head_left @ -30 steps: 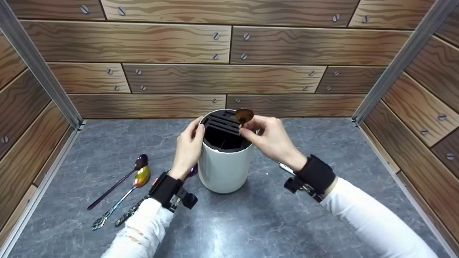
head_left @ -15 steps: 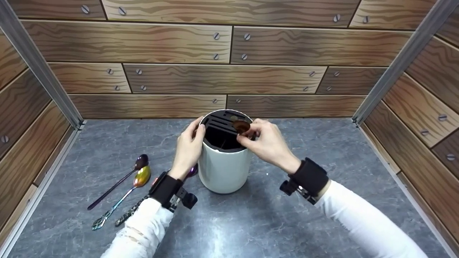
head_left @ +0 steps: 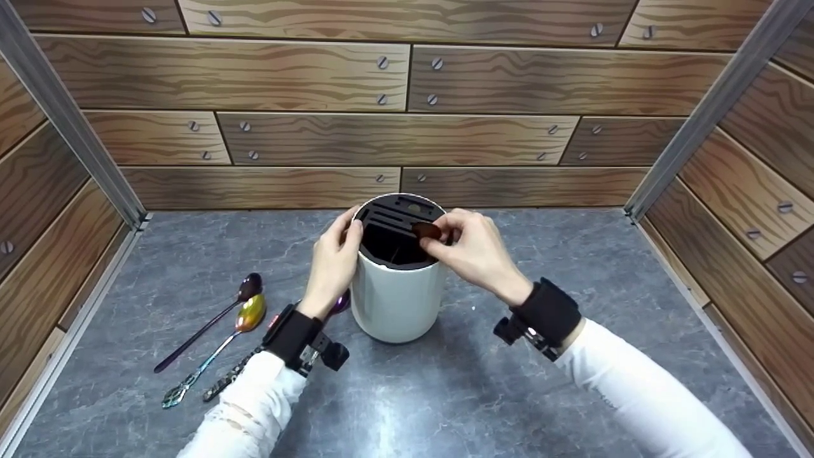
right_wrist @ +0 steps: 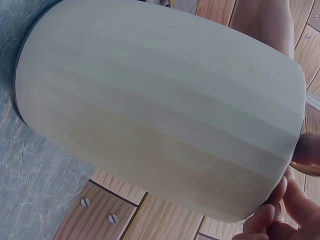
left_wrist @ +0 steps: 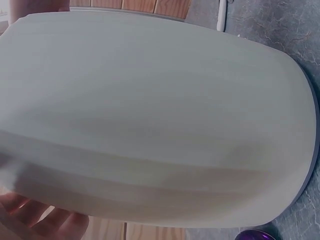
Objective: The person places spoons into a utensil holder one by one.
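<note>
The left hand held the white canister near its rim at about nine o'clock, twelve being farthest from the person, its thumb on the near side and its other fingers curved round the far side, most likely so the canister could not tip or slide while the other hand worked on it. How closely those far fingers lay together I could not fully tell. At three o'clock the right hand pinched the bowl of the brown spoon between thumb and fingers, just over the black insert; a grip on the bowl probably left the handle free to point down, though the handle was hidden, and I could not tell which slot or compartment it had entered. Away towards eight and nine o'clock, a dark spoon and a gold-bowled spoon lay side by side, likely kept out of the hands' way, and a purple bowl peeped from behind the left wrist. Compared with a second earlier, the brown spoon's bowl had dropped from above the rim to close over the insert, and the right hand had followed; the left hand and the two spoons had stayed put.
</note>
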`<move>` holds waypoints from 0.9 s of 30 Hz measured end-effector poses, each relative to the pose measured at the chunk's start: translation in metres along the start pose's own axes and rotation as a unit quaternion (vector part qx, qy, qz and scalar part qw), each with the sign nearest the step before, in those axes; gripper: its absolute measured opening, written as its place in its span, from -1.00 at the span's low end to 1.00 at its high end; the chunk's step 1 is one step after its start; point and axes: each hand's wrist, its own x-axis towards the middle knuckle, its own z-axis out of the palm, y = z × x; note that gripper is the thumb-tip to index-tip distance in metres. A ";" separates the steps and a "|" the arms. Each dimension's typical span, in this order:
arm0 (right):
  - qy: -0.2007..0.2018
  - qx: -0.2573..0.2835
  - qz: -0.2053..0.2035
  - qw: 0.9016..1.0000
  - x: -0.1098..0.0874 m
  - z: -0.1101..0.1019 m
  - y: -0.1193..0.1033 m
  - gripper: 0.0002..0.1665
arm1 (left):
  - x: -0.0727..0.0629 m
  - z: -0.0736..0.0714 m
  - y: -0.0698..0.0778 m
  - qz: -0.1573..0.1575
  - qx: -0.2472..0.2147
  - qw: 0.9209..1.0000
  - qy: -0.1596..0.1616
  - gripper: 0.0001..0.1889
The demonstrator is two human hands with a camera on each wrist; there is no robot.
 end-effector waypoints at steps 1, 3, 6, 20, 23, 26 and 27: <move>0.001 0.000 0.001 1.000 0.001 0.000 0.000 -0.92 | 0.000 0.000 0.000 0.001 0.002 1.000 0.000 -0.56; 0.004 0.001 0.002 1.000 0.002 0.000 0.000 -0.90 | 0.000 0.000 0.000 0.001 0.004 1.000 0.001 -0.56; 0.008 0.001 0.002 1.000 0.005 0.000 0.001 -0.88 | 0.001 0.001 -0.001 0.003 0.007 1.000 0.003 -0.56; -0.005 -0.001 -0.023 1.000 0.002 -0.005 0.005 -0.83 | 0.000 -0.001 -0.001 -0.008 -0.001 1.000 -0.004 -0.55; -0.007 -0.001 -0.030 1.000 -0.002 -0.009 0.007 -0.79 | 0.000 -0.002 -0.001 -0.009 -0.004 1.000 -0.008 -0.54; -0.004 -0.004 -0.031 0.999 -0.008 -0.017 0.009 -0.74 | 0.000 -0.002 0.000 -0.008 -0.007 1.000 -0.011 -0.52; -0.001 -0.006 -0.032 0.999 -0.011 -0.020 0.010 -0.73 | 0.000 -0.002 0.000 -0.007 -0.008 1.000 -0.013 -0.52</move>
